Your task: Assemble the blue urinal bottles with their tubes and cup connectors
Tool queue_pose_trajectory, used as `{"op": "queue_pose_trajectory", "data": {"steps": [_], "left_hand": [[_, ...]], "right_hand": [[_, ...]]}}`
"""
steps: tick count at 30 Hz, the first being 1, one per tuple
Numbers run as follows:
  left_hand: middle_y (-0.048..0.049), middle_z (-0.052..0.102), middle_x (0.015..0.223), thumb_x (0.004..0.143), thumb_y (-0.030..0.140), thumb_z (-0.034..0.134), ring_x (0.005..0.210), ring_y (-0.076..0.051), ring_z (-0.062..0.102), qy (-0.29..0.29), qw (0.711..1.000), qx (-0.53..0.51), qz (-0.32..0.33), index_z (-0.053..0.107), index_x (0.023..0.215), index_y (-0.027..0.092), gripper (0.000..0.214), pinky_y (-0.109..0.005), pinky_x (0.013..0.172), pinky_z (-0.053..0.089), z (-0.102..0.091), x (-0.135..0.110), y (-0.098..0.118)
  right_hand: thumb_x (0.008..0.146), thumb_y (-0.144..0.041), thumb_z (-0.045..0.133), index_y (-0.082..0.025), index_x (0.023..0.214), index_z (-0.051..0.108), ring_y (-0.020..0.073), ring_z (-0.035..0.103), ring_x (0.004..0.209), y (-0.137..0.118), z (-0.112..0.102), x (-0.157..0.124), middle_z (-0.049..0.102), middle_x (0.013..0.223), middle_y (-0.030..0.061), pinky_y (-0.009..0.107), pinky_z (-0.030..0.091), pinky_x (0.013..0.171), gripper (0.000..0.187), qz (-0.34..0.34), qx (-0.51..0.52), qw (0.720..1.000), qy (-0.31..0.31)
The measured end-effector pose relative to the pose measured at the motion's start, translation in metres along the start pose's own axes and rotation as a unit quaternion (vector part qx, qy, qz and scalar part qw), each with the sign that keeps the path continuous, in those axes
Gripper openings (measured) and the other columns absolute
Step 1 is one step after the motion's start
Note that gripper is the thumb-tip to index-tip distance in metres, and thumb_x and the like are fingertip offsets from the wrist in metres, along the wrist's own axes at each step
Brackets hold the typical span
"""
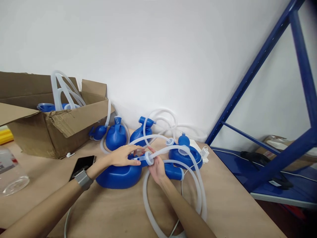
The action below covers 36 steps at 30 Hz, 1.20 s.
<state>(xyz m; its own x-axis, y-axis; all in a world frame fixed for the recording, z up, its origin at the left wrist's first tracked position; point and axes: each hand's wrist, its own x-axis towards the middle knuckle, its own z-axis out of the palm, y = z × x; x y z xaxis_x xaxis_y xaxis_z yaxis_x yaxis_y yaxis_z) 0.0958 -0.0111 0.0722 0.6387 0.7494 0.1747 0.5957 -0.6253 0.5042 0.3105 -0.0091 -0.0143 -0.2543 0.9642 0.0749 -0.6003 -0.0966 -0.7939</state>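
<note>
A blue plastic urinal bottle (120, 177) lies on its side on the table, its neck pointing right. My left hand (125, 155) is on that neck, the thumb along the near side and the fingers reaching over the far side. At the mouth, my right hand (157, 168) grips the white cap (149, 158) from below and the right, its fingers partly hidden behind it. From the cap a thick translucent hose (198, 168) arches right and loops down toward the front edge. Beside my right hand lies another blue neck piece (174, 172).
Several more blue bottles (116, 136) with hoses stand along the wall. An open cardboard box (37, 135) holding bottles and hoses is at the left. A phone (83, 165) and a clear plastic jar (12, 175) lie nearby. A blue metal rack (247, 76) rises at the right.
</note>
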Motion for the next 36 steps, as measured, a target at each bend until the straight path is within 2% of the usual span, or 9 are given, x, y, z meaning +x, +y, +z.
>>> {"op": "queue_pose_trajectory", "data": {"steps": [2,4,7,9,11,15,20,31,36], "left_hand": [[-0.0063,0.071,0.108,0.098,0.056,0.058,0.093,-0.021,0.065,-0.011,0.999,-0.041,0.016,0.071,0.114,0.020,0.042,-0.031,0.084,0.050,-0.004,0.000,-0.001],[-0.0054,0.070,0.100,0.098,0.052,0.059,0.088,-0.019,0.064,-0.021,0.998,-0.050,0.021,0.070,0.092,0.018,0.036,-0.029,0.078,0.049,-0.006,0.002,-0.004],[-0.0055,0.068,0.099,0.094,0.052,0.065,0.088,-0.019,0.063,-0.030,0.998,-0.053,0.020,0.071,0.088,0.018,0.035,-0.028,0.075,0.047,-0.003,0.004,-0.012],[-0.0058,0.068,0.101,0.095,0.052,0.065,0.090,-0.019,0.064,-0.033,0.997,-0.059,0.022,0.073,0.091,0.019,0.035,-0.028,0.077,0.047,-0.001,0.005,-0.016],[-0.0053,0.068,0.100,0.094,0.052,0.067,0.090,-0.019,0.063,-0.034,0.997,-0.063,0.026,0.074,0.091,0.019,0.034,-0.028,0.080,0.048,0.001,0.005,-0.020],[-0.0038,0.067,0.097,0.089,0.051,0.074,0.088,-0.018,0.062,-0.035,0.996,-0.071,0.032,0.076,0.091,0.020,0.031,-0.028,0.079,0.047,0.000,0.005,-0.022],[-0.0045,0.069,0.098,0.093,0.040,0.069,0.084,-0.016,0.063,-0.028,0.996,-0.077,0.030,0.078,0.091,0.019,0.023,-0.026,0.074,0.047,0.000,0.004,-0.020],[-0.0049,0.073,0.096,0.090,0.028,0.064,0.086,-0.018,0.066,-0.002,0.998,-0.064,-0.001,0.070,0.088,0.018,0.012,-0.026,0.077,0.049,0.002,0.005,-0.013],[-0.0036,0.071,0.092,0.089,0.028,0.061,0.062,-0.013,0.062,-0.026,0.995,-0.082,-0.041,0.068,0.086,0.018,0.012,-0.024,0.060,0.048,0.005,0.011,-0.014]], "right_hand": [[0.086,-0.053,0.059,-0.023,0.135,0.067,0.0328,0.073,0.112,-0.003,-0.002,-0.006,0.078,0.120,0.0101,0.050,0.059,0.096,0.058,-0.032,-0.013,0.999,-0.014],[0.083,-0.052,0.063,-0.024,0.141,0.062,0.0336,0.072,0.115,0.000,-0.002,-0.011,0.076,0.125,0.0108,0.051,0.058,0.098,0.065,-0.067,-0.043,0.997,-0.019],[0.074,-0.048,0.081,-0.027,0.149,0.052,0.0312,0.070,0.119,0.013,0.003,-0.019,0.072,0.133,0.0101,0.049,0.055,0.105,0.083,-0.108,-0.117,0.987,-0.004],[0.063,-0.043,0.093,-0.026,0.152,0.046,0.0305,0.067,0.124,0.024,0.009,-0.022,0.066,0.142,0.0119,0.046,0.055,0.108,0.102,-0.137,-0.163,0.976,0.038],[0.058,-0.042,0.097,-0.024,0.151,0.044,0.0312,0.063,0.129,0.032,0.016,-0.023,0.058,0.149,0.0152,0.044,0.055,0.107,0.109,-0.162,-0.202,0.961,0.096],[0.070,-0.047,0.089,-0.020,0.137,0.052,0.0304,0.064,0.126,0.037,0.024,-0.021,0.064,0.139,0.0160,0.043,0.056,0.104,0.082,-0.210,-0.293,0.916,0.177],[0.074,-0.048,0.084,-0.019,0.122,0.057,0.0271,0.070,0.104,0.036,0.023,-0.017,0.073,0.114,0.0102,0.041,0.057,0.095,0.062,-0.249,-0.348,0.882,0.200],[0.074,-0.050,0.079,-0.019,0.116,0.056,0.0282,0.068,0.102,0.036,0.019,-0.011,0.069,0.110,0.0104,0.044,0.054,0.096,0.057,-0.248,-0.368,0.869,0.220],[0.071,-0.046,0.080,-0.020,0.114,0.056,0.0265,0.067,0.099,0.037,0.017,-0.007,0.068,0.107,0.0078,0.043,0.054,0.096,0.055,-0.249,-0.359,0.870,0.229]]}}
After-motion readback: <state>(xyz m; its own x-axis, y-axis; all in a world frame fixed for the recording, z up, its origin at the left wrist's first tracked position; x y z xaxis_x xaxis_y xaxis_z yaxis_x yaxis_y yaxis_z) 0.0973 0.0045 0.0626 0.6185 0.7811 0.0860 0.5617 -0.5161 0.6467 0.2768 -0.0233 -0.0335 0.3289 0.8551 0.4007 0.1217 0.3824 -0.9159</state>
